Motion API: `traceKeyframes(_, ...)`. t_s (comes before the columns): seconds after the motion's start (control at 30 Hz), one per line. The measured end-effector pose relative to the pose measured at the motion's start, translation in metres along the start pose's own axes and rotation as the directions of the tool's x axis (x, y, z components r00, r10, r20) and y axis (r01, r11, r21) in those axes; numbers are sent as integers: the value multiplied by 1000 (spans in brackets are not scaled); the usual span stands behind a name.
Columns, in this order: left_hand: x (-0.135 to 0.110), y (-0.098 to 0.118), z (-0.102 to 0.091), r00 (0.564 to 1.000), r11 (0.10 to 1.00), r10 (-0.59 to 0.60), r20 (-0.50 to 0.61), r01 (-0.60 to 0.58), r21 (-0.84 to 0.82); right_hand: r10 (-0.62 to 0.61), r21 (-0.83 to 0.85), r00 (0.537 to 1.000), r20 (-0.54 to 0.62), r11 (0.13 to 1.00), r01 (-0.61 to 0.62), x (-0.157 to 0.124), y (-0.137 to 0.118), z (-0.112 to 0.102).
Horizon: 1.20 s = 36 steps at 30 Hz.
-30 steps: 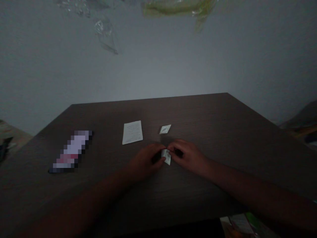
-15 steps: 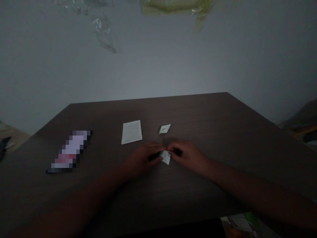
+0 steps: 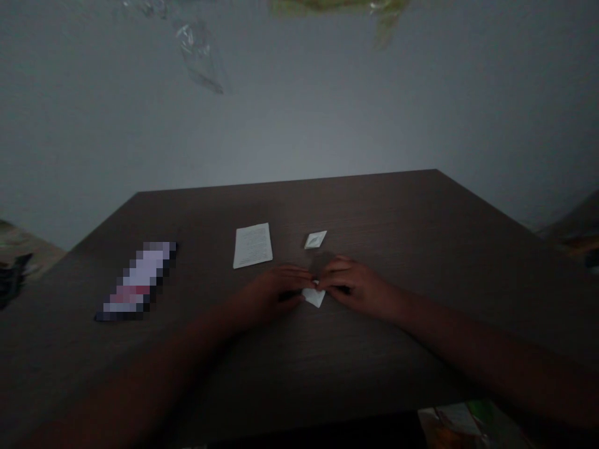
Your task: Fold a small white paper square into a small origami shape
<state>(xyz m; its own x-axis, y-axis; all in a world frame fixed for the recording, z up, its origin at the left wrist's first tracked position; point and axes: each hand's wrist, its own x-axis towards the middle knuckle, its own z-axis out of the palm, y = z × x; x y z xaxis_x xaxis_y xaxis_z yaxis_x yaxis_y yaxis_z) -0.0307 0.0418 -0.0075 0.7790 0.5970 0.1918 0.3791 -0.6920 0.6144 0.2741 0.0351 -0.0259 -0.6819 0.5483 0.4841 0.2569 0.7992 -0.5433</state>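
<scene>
A dim room with a pale wall [image 3: 299, 112]; clear plastic [image 3: 199, 56] clings at the upper left and a yellow strip [image 3: 322, 6] at the top edge. A dark wood-grain table [image 3: 402, 212] fills the lower frame.

Just below centre, a small white paper [image 3: 315, 297] lies between two bare hands. The left hand [image 3: 276, 290] has its fingers nearly straight and its thumb apart, touching the paper's left side; whether it grips is too dark to tell. The right hand [image 3: 353, 284] is curled, thumb and fingertips pinched together at the paper's top edge. The hands face each other low over the tabletop, probably so it steadies so small a piece.

Beyond them lie a diamond-shaped white piece [image 3: 315, 239] and, left of it, a printed sheet [image 3: 253, 247], both apparently set aside within reach. A pixelated phone-like object [image 3: 140, 277] rests at left, well apart from the hands.
</scene>
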Motion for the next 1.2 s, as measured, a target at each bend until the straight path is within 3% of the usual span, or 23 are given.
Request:
traceKeyframes(0.33, -2, 6, -9, 997, 999, 46, 57, -46, 5, -23, -20, 996, 82, 999, 25, -1, 4, -3)
traceKeyframes(0.63, -1, 14, -19, 984, 989, 52, 168, -74, 128, -22, -79, 983, 182, 996, 36, 1, -1, -9)
traceKeyframes(1.0, -2, 10, -7, 994, 990, 63, 94, -74, 120, -22, -151, 990, 139, 988, 43, -4, -14, -1)
traceKeyframes(1.2, 1, 14, -6, 1000, 995, 15, 20, -17, 94, 77, -169, 991, 108, 984, -58, -1, -19, 1)
